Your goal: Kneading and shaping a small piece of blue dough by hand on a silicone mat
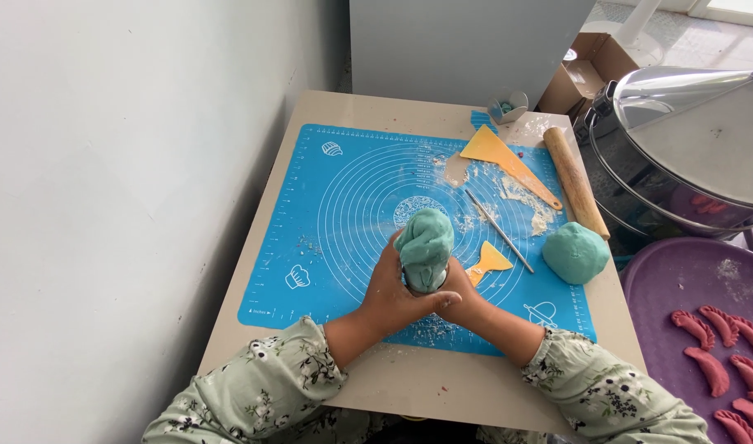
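Both my hands wrap around a small metal cup (422,282) standing on the blue silicone baking mat (344,181). A tall lump of teal dough (426,238) sticks out of the cup's top. My left hand (390,294) grips the cup's left side, my right hand (461,298) its right side. A second teal dough ball (575,253) lies at the mat's right edge.
Two yellow scrapers (501,158) (489,261), a thin metal rod (498,219), a wooden rolling pin (575,182) and scattered flour lie on the mat. A steel steamer pot (689,148) and a purple tray (681,279) with red dumplings (726,353) stand at right. A white wall borders the left.
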